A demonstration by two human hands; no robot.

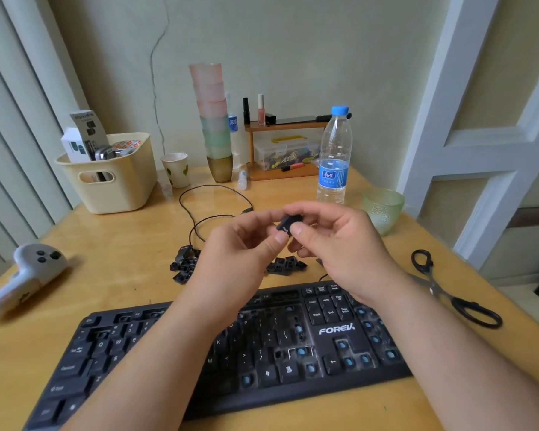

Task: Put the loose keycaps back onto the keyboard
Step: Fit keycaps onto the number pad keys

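Our fingertips [297, 229] pinch 1 black keycap [288, 224] from both sides. The right hand [333, 241] grips it with thumb and curled fingers, and the left hand [240, 244] holds its other end between thumb and finger. We hold it up in the air, above the far edge of the keyboard [333, 331], not touching it.

We think this is the looking step. We seem to be turning the keycap to read it and find out where it goes. It is small and dark with tiny white writing on 1 face. We cannot read the writing from here.

Next we will need to find the right open spot on the keyboard. Many spots there are bare, with little blue posts [301, 351] sticking up, mostly on its right half. Then the keycap must go flat over 1 post, the right way round, and get a push straight down. If it tilts, it may not click in.

More loose keycaps wait in 2 small piles just behind the keyboard. 1 pile [184, 265] lies behind its middle to the left of our hands, and the other pile [285, 265] lies under our hands. So a lot of the job is not yet done.

Scissors [448, 290] lie to the right of the keyboard.
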